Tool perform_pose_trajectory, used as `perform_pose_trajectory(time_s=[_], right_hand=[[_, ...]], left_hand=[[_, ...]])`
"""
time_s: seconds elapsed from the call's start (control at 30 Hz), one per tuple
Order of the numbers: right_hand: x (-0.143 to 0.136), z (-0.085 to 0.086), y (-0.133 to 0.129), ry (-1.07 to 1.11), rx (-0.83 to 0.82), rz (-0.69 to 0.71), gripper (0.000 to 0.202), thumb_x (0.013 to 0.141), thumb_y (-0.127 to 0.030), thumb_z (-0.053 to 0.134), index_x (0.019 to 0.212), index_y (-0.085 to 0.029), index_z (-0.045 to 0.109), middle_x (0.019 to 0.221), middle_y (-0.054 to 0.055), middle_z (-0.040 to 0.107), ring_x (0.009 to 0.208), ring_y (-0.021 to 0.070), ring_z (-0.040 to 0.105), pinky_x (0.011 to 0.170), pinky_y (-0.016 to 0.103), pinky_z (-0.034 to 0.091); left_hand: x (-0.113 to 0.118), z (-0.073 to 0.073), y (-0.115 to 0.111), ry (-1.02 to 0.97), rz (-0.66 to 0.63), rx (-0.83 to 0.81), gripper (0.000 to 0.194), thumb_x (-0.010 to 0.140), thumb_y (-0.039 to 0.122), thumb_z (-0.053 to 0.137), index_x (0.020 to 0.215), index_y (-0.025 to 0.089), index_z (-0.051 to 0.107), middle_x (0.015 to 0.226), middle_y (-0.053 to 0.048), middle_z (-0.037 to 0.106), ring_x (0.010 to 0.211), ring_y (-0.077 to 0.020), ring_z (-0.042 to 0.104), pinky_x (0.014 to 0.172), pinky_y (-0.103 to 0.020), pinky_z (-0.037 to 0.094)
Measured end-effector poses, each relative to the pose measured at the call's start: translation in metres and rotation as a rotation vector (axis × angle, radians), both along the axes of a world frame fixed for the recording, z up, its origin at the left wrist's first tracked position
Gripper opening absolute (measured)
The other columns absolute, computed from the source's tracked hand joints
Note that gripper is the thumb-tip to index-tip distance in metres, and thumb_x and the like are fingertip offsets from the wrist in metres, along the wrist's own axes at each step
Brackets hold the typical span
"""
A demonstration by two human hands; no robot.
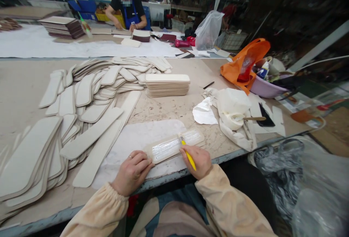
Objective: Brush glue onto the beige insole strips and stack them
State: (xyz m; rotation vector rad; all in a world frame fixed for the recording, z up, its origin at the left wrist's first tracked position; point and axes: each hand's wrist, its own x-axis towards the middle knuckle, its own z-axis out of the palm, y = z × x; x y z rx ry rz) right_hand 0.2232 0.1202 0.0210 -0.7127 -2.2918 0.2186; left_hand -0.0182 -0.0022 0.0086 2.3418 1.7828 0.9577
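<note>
A cream rounded panel (166, 150) lies near the table's front edge, with a wet, shiny white strip along its middle. My right hand (198, 160) grips a yellow-handled brush (188, 153), its tip touching the panel's coated strip. At the panel's left end, my left hand (133, 171) presses with curled fingers, pinching its edge. Beneath the panel is a pale sheet (120, 157). Beyond it stands a neat stack of similar panels (167, 86).
Many loose panels (65, 100) spread over the left side. On the right are a white plastic container (234, 102) with a stick, a dark phone (266, 115), a crumpled paper (204, 111), and a purple basin (268, 86) with an orange bag (248, 62). A co-worker (128, 9) stands opposite.
</note>
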Motion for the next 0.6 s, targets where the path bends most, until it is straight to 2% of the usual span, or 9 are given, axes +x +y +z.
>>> perform_pose_trajectory(time_s=[0.2,0.33,0.43,0.53,0.6], right_hand=[[-0.039,0.006,-0.037,-0.011,-0.079,0.200,0.013,0.091,-0.024,0.053,0.096,-0.019,0.064,0.075,0.005,0.071,0.067,0.0146,0.066,0.065,0.025,0.052],[-0.049,0.009,-0.046,0.117,-0.211,0.318,0.014,0.091,-0.023,0.053,0.102,-0.020,0.062,0.085,0.004,0.072,0.074,0.0143,0.067,0.070,0.024,0.053],[-0.043,0.010,-0.041,0.261,-0.377,0.237,0.014,0.091,-0.022,0.054,0.102,-0.020,0.061,0.088,0.004,0.072,0.077,0.0143,0.068,0.072,0.024,0.053],[-0.036,0.008,-0.035,0.389,-0.612,0.048,0.013,0.092,-0.025,0.052,0.100,-0.020,0.061,0.071,0.001,0.068,0.060,0.0120,0.064,0.059,0.023,0.051],[-0.036,0.005,-0.034,0.454,-0.767,-0.013,0.015,0.093,-0.030,0.051,0.098,-0.020,0.061,0.062,-0.002,0.062,0.050,0.0105,0.057,0.051,0.022,0.048]], left_hand=[[0.000,-0.001,0.002,0.007,-0.013,0.036,0.008,0.081,0.013,0.065,0.089,0.016,0.065,0.082,-0.006,0.062,0.086,-0.0181,0.056,0.080,-0.033,0.050],[0.000,-0.001,0.000,0.017,-0.022,0.043,0.008,0.082,0.012,0.063,0.089,0.016,0.065,0.082,-0.006,0.062,0.086,-0.0176,0.056,0.080,-0.033,0.051],[0.001,0.000,-0.001,0.005,-0.009,0.042,0.009,0.081,0.013,0.064,0.089,0.017,0.065,0.081,-0.005,0.062,0.085,-0.0173,0.056,0.078,-0.032,0.051],[0.002,-0.001,-0.001,-0.003,-0.003,0.043,0.009,0.081,0.014,0.065,0.090,0.017,0.065,0.079,-0.005,0.062,0.084,-0.0170,0.056,0.077,-0.032,0.052],[0.003,-0.001,-0.001,-0.001,-0.006,0.040,0.009,0.081,0.014,0.065,0.090,0.017,0.065,0.077,-0.004,0.062,0.082,-0.0165,0.056,0.078,-0.032,0.052]])
